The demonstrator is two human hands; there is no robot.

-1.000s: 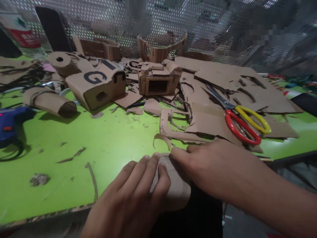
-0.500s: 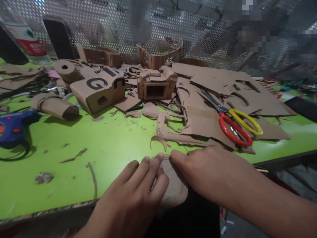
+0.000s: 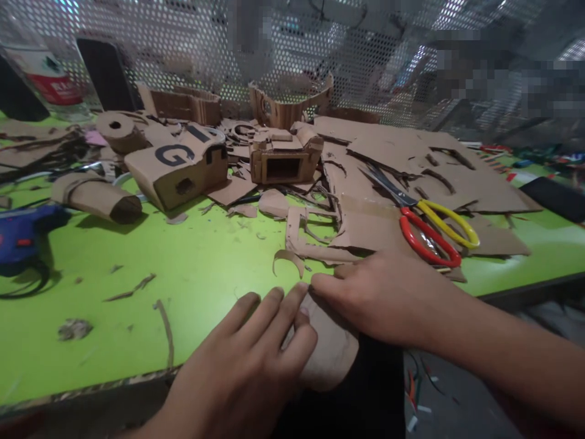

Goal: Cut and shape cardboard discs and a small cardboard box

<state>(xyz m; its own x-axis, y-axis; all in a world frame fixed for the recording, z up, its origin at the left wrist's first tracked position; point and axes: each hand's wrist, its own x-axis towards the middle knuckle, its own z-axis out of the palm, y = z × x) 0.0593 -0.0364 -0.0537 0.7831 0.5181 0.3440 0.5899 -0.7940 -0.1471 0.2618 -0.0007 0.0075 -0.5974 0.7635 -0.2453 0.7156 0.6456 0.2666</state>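
Note:
A piece of brown cardboard [image 3: 333, 347] with a rounded lower corner lies at the table's front edge, reaching over dark cloth below. My left hand [image 3: 256, 347] is closed on it from the left, fingers pressed against its top. Beside those fingertips, my right hand [image 3: 372, 296] is curled shut at the cardboard's far edge. A thin yellowish stick end [image 3: 441, 270] shows behind the right forearm, in line with that fist; the fist hides the rest of it. Just beyond the hands lie a curved cardboard strip [image 3: 289, 258] and a cut cardboard frame [image 3: 295, 230].
Scissors [image 3: 423, 222] with red and yellow handles rest on cardboard sheets [image 3: 484, 183] at right. Farther back stand a cardboard camera shape [image 3: 286, 158] and a box marked G [image 3: 178, 171]. A blue glue gun [image 3: 27, 238] sits at left, near cardboard scraps [image 3: 75, 329].
The cardboard's lower part has swung slightly right. My right hand has shifted a little up and away, and the yellowish stick end has moved up and left. My left hand stays nearly still.

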